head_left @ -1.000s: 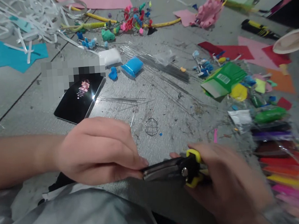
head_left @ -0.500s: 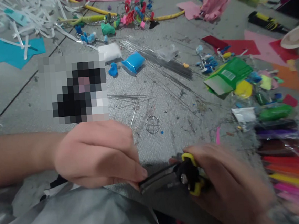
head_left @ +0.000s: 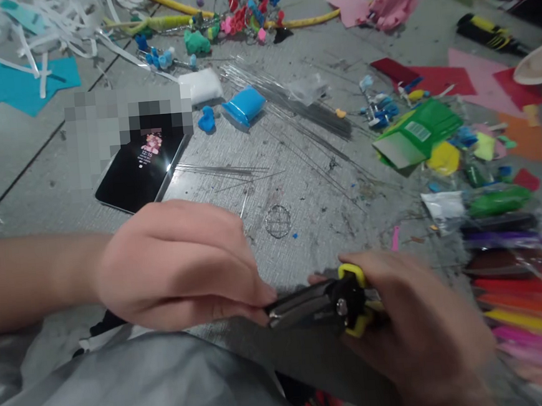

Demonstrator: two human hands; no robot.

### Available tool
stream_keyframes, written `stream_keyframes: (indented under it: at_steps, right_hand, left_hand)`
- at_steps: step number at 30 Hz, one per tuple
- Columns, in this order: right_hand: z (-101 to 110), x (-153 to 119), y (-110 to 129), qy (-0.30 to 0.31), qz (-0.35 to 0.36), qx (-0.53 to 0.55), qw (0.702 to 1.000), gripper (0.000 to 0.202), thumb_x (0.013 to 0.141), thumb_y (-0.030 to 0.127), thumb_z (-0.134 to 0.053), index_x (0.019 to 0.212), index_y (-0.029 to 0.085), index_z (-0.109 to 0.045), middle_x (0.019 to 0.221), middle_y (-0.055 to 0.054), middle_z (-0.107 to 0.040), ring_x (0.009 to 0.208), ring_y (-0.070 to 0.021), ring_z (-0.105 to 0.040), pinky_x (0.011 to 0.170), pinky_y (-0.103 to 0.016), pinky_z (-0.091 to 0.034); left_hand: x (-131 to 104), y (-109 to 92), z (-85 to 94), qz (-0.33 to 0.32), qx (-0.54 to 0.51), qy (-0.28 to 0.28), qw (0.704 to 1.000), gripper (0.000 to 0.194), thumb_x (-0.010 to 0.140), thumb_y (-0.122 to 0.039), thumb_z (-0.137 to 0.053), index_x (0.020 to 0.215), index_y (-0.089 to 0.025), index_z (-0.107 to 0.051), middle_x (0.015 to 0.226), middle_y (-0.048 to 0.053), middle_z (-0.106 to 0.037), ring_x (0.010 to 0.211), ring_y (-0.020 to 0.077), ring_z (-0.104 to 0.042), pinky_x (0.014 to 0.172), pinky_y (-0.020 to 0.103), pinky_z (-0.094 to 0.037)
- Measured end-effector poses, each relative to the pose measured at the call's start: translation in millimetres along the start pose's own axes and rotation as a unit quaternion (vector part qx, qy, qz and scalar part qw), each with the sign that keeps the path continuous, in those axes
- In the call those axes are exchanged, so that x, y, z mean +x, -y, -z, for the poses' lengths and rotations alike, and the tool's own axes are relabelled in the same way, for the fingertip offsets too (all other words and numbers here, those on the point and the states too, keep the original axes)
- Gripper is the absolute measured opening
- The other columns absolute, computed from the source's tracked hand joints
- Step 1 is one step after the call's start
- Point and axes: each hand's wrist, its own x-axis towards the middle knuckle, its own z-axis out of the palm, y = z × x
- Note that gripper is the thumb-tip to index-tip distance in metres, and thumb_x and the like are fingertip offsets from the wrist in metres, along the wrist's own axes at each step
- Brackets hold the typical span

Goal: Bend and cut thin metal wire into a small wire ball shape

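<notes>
one right hand (head_left: 416, 317), fingers clamped on one pliers-like tool (head_left: 323, 303), one left hand (head_left: 182, 266), fingers together, one wire circle (head_left: 278, 221)

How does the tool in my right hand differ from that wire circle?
The tool is bulky; the wire circle is smaller and thin. The tool is black and yellow; the wire circle is grey. Your right hand holds the tool; the wire circle lies on the surface.

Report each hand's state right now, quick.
Left hand: closed in a pinch at the tip of the pliers; cannot tell what, if anything, it holds.
Right hand: closed, holding the pliers by the handles.
</notes>
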Motion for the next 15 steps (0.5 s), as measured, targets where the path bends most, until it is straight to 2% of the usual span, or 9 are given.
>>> stream_keyframes:
  at_steps: [2, 3, 7, 9, 11, 13, 15]
  right_hand:
    - [-4, -2, 2, -0.008, -0.011, -0.013, 1.000, 0.042, 0.099, 0.021, -0.067, 0.137, 0.037, -0.058, 0.093, 0.000, -0.088, 0.072, -0.0326, -0.087, 0.063, -0.044, -0.066]
    - [-5, -3, 3, -0.014, -0.015, -0.015, 1.000, 0.041, 0.100, 0.021, -0.067, 0.137, 0.037, -0.058, 0.092, 0.000, -0.088, 0.073, -0.0333, -0.087, 0.063, -0.044, -0.064]
    - [-8, -2, 10, -0.029, -0.020, 0.003, 0.999, 0.039, 0.100, 0.020, -0.065, 0.134, 0.038, -0.058, 0.089, 0.003, -0.085, 0.070, -0.0315, -0.084, 0.060, -0.044, -0.059]
    - [-8, -3, 13, -0.022, -0.033, 0.022, 0.999, 0.038, 0.098, 0.019, -0.063, 0.130, 0.038, -0.057, 0.088, 0.005, -0.083, 0.069, -0.0294, -0.083, 0.061, -0.042, -0.058]
    - [-9, -5, 14, -0.019, -0.048, 0.043, 0.998, 0.039, 0.094, 0.017, -0.062, 0.127, 0.038, -0.057, 0.086, 0.006, -0.081, 0.067, -0.0276, -0.080, 0.062, -0.041, -0.057]
    - [-8, -7, 15, -0.017, -0.055, 0.074, 0.996, 0.040, 0.089, 0.016, -0.063, 0.123, 0.038, -0.060, 0.084, 0.007, -0.078, 0.065, -0.0261, -0.077, 0.061, -0.039, -0.055]
    - [-6, -6, 13, -0.008, -0.051, 0.108, 0.993, 0.039, 0.086, 0.018, -0.064, 0.120, 0.038, -0.063, 0.082, 0.007, -0.078, 0.062, -0.0247, -0.076, 0.056, -0.037, -0.052]
  left_hand:
    - [6, 2, 1.0, -0.005, -0.017, 0.001, 1.000, 0.044, 0.128, -0.069, -0.077, 0.136, -0.028, -0.091, 0.111, 0.011, -0.090, 0.101, 0.0244, -0.097, 0.084, 0.035, -0.082]
    - [8, 3, 2.3, -0.014, -0.029, 0.010, 0.999, 0.038, 0.129, -0.062, -0.078, 0.134, -0.027, -0.090, 0.109, 0.009, -0.091, 0.101, 0.0230, -0.098, 0.085, 0.033, -0.083]
    - [13, 8, 14.6, -0.057, -0.063, 0.053, 0.995, 0.013, 0.131, -0.023, -0.079, 0.124, -0.014, -0.087, 0.098, 0.005, -0.094, 0.098, 0.0139, -0.099, 0.099, 0.023, -0.081]
    - [13, 12, 20.8, -0.079, -0.075, 0.091, 0.990, 0.011, 0.126, -0.019, -0.085, 0.124, -0.008, -0.086, 0.102, 0.006, -0.096, 0.104, 0.0158, -0.101, 0.106, 0.023, -0.081]
    - [12, 15, 22.0, -0.079, -0.078, 0.122, 0.986, 0.013, 0.126, -0.020, -0.084, 0.126, -0.007, -0.086, 0.106, 0.006, -0.096, 0.111, 0.0182, -0.102, 0.110, 0.025, -0.081]
    - [11, 17, 17.4, -0.083, -0.072, 0.122, 0.986, 0.015, 0.130, -0.022, -0.077, 0.126, -0.010, -0.085, 0.108, 0.002, -0.096, 0.111, 0.0164, -0.102, 0.108, 0.024, -0.081]
    - [9, 14, 10.9, -0.134, -0.066, 0.055, 0.987, 0.020, 0.131, -0.023, -0.074, 0.118, -0.014, -0.085, 0.101, -0.004, -0.095, 0.096, 0.0105, -0.100, 0.096, 0.017, -0.079]
